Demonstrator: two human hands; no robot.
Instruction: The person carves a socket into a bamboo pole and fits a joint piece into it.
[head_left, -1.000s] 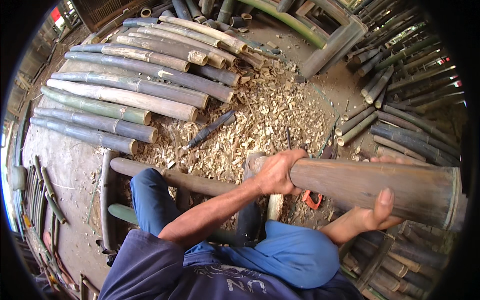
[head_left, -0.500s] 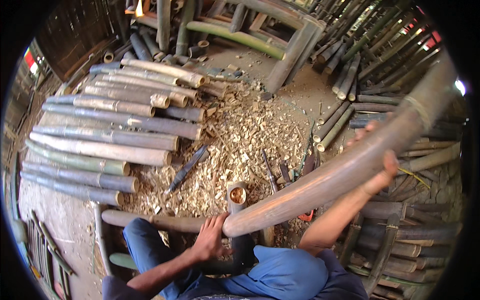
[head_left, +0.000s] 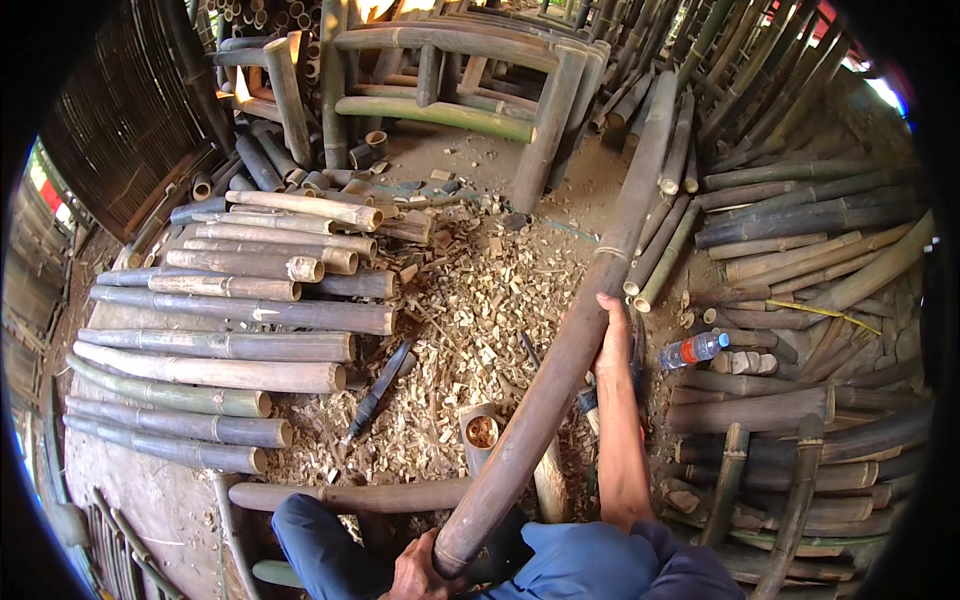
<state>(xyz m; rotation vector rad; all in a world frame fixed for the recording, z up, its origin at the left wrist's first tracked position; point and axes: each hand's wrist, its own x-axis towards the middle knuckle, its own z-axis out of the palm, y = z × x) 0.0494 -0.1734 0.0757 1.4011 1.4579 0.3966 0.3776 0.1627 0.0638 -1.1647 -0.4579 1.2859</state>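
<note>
Fingers of the left hand (head_left: 415, 573) curled round the near end of a thick brown bamboo pole (head_left: 545, 408), and the right hand (head_left: 614, 345) held it farther up, thumb at its right side, other fingers hidden behind it. The pole slanted away to the right above pale bamboo chips (head_left: 515, 290), beside a hollow bamboo stub (head_left: 474, 456); beyond, cut bamboo lengths (head_left: 225, 346) lay to the left, a plastic bottle (head_left: 693, 350) to the right.
</note>
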